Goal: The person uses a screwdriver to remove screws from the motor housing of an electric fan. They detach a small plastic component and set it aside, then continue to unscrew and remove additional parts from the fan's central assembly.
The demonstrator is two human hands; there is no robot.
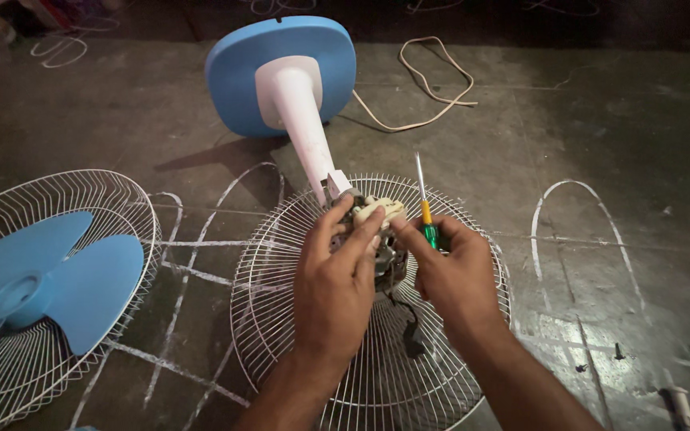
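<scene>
Grey concrete floor [600, 128] scrawled with white chalk lines lies under everything, and dead centre on it rests the round white wire fan guard [281, 319]. Over that guard's middle, your left hand [333, 287] has its fingers curled around the exposed grey fan motor [377, 231], gripping it. Your right hand [453, 275], just beside, pinches the green-and-yellow-handled screwdriver [425, 211], its shaft pointing up. From the motor, the white plastic stand pole [301, 128] tilts away to the blue rounded base [281, 72] beyond the guard. Left of the guard sits the blue three-blade fan propeller [49, 279] in a second wire grille [113, 191]. Beyond, right of the base, a cream power cord [429, 84] loops.
</scene>
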